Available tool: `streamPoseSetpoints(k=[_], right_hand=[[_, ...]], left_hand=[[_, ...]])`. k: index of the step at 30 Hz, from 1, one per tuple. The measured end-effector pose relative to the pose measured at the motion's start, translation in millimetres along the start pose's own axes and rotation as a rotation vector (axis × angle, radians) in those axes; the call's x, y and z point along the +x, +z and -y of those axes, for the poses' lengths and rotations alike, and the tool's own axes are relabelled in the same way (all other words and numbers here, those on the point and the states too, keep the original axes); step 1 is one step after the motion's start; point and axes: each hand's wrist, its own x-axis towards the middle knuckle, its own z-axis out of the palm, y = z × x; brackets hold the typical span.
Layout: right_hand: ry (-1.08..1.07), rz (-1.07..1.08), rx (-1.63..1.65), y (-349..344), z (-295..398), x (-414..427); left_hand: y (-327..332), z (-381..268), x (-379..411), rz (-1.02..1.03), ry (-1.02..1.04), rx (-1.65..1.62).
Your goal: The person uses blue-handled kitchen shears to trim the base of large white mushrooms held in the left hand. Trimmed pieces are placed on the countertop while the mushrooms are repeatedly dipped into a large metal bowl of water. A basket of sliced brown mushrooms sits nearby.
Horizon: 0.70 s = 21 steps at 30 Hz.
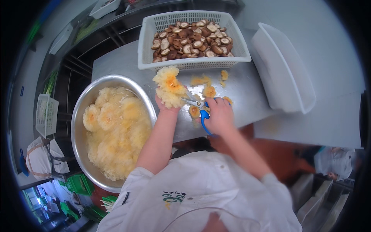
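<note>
My left hand [169,105] holds up a pale yellow, frilly white fungus [170,85] with an orange core. Around the blue handles of a pair of scissors [204,116] my right hand [221,116] is closed; the metal blades are parted and reach to the fungus's right edge. Beneath them, trimmed orange-yellow fungus pieces [209,91] lie scattered on the steel table [249,101]. To the left, a large steel basin [76,127] holds many soaked fungus clusters [116,130] in liquid.
A white perforated basket [194,63] of shiitake mushrooms [191,40] stands at the table's back. An upright white plastic tub [282,69] is at the right. Two other people are in view, one at the far left [46,158] and one at the far right [337,162].
</note>
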Motion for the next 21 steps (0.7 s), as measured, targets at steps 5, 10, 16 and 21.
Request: streamPoseSetpoints(k=[5, 10, 16, 21], right_hand=[[0.12, 0.047, 0.111, 10, -26, -5], [0.206, -0.009, 0.093, 18, -31, -5], [0.178, 0.016, 0.04, 32, -46, 1], [0.193, 0.029, 0.052, 43, -54, 3]], left_hand=[[33, 54, 0, -0.273, 0.049, 0.055], [31, 79, 4, -0.383, 0.045, 0.023], [31, 87, 8, -0.515, 0.092, 0.126], [19, 83, 4, -0.48, 0.096, 0.061]])
